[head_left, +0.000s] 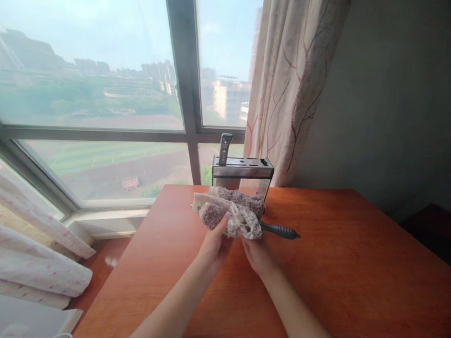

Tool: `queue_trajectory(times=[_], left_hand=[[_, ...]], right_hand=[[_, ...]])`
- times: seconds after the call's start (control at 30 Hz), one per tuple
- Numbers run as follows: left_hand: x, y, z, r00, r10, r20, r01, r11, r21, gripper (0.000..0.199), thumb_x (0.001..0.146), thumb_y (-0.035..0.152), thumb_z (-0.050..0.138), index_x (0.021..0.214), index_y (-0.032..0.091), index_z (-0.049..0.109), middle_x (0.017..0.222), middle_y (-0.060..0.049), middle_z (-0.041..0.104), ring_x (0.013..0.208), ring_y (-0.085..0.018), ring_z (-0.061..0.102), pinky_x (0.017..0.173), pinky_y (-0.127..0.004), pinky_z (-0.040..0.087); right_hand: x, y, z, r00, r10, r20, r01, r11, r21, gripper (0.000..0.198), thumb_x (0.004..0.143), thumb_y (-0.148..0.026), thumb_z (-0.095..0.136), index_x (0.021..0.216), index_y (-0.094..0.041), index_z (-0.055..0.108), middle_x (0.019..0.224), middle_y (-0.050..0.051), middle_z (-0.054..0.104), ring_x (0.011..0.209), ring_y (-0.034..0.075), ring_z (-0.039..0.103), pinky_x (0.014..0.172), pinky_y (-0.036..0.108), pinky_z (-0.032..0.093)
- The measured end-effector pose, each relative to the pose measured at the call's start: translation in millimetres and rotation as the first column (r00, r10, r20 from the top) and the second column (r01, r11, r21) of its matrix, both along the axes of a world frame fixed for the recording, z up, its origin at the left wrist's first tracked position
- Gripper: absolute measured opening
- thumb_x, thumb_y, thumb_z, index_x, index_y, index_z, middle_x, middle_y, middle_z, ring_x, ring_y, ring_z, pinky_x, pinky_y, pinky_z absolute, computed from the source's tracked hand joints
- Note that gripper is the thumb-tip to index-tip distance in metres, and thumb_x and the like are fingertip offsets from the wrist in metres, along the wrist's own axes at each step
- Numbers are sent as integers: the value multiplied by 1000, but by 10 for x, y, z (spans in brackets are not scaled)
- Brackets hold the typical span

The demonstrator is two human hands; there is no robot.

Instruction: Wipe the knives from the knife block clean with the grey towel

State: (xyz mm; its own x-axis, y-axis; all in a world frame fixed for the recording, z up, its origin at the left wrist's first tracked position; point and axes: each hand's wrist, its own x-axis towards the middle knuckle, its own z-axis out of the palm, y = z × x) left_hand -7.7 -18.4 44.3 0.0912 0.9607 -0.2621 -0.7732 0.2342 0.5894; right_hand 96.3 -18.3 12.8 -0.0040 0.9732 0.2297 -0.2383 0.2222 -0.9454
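A fuzzy grey-brown cloth is bunched up in front of me, above the wooden table. It is wrapped around a sharpening steel, whose black ribbed handle sticks out to the right. A thin tip pokes from the cloth's left side; the rod between is covered. My left hand is closed on the cloth, thumb pressed on top. From below and to the right, my right hand grips the cloth, its fingers mostly hidden underneath. Just behind stands a knife block with one dark-handled knife upright in it.
The reddish-brown table spreads out beneath my arms. Beyond its far edge are a large framed window and a patterned curtain. Another curtain hangs at the lower left, by a white surface.
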Motion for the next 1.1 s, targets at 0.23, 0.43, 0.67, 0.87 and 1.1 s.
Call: queue_trajectory(times=[0.23,0.43,0.67,0.87,1.1], left_hand=[[-125,30,-5,995,-90,-49,94,990,102,26,72,22,77,95,21,66,97,-3,70,78,-13,65,69,-24,52],[-168,-16,181,957,-146,-252,212,943,255,43,65,14,78,107,19,69,106,-11,69,91,-24,65,70,-29,54],[118,-192,219,937,-90,-337,153,974,166,47,61,16,76,108,20,70,106,-11,70,94,-29,64,67,-32,56],[261,-260,39,913,-49,-405,105,987,118,51,62,22,78,111,22,67,107,-9,69,93,-25,64,65,-26,52],[150,-140,13,774,-230,-590,419,885,205,65,57,25,82,119,17,62,107,-9,68,99,-27,59,78,-32,49]], right_hand=[[372,137,16,949,-59,-310,33,996,-86,56,70,-44,72,123,-32,56,125,3,63,121,26,55,104,48,44],[563,144,63,930,-32,-366,23,999,-29,57,66,-55,74,117,-33,60,124,2,64,122,26,54,102,48,45],[406,85,70,904,-25,-428,-5,998,-69,74,72,-82,44,122,-29,58,127,6,62,120,30,55,96,49,48],[375,42,17,805,-106,-584,-8,982,-189,63,70,-67,64,118,-25,61,122,6,65,117,28,57,99,46,46],[530,83,159,688,-226,-690,45,962,-271,44,78,-53,64,113,-26,65,105,0,73,100,21,66,90,36,51]])
